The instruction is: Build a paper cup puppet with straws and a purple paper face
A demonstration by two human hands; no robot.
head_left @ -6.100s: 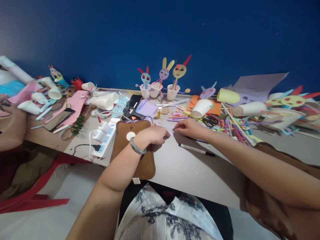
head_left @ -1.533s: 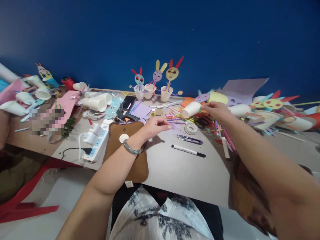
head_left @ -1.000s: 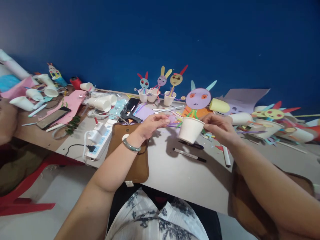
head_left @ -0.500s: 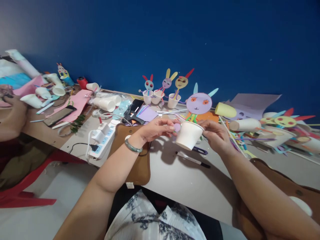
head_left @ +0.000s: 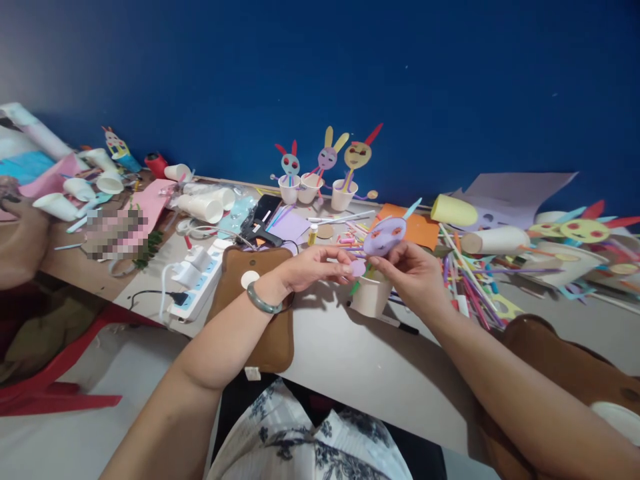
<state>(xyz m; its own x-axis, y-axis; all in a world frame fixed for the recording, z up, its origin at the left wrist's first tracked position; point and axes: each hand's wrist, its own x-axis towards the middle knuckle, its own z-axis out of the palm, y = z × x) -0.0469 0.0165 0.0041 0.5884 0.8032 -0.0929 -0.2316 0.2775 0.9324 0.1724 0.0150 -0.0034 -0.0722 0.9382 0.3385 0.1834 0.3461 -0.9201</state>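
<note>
Between the fingertips of my left hand (head_left: 320,268) is a small round purple paper disc (head_left: 357,268). My right hand (head_left: 413,270) grips the lower edge of a purple paper face (head_left: 384,237), which is tilted back and has orange eyes and a light-blue ear. Below the face is a white paper cup (head_left: 370,300), with green and yellow strips showing at its rim. Whether the cup rests on the table is hard to tell. A black-and-white marker (head_left: 403,325) lies partly behind the cup.
Three finished cup puppets (head_left: 343,193) stand along the blue wall. A glue gun (head_left: 263,230), a power strip (head_left: 200,287) and a brown mat (head_left: 270,340) lie to the left. Coloured sticks (head_left: 475,293) are piled on the right. Another person's hand (head_left: 17,200) is at far left.
The cup has gone from tilted, with its base toward me, to more upright and lower. My right hand has shifted from the cup's rim to the purple face, which now leans back.
</note>
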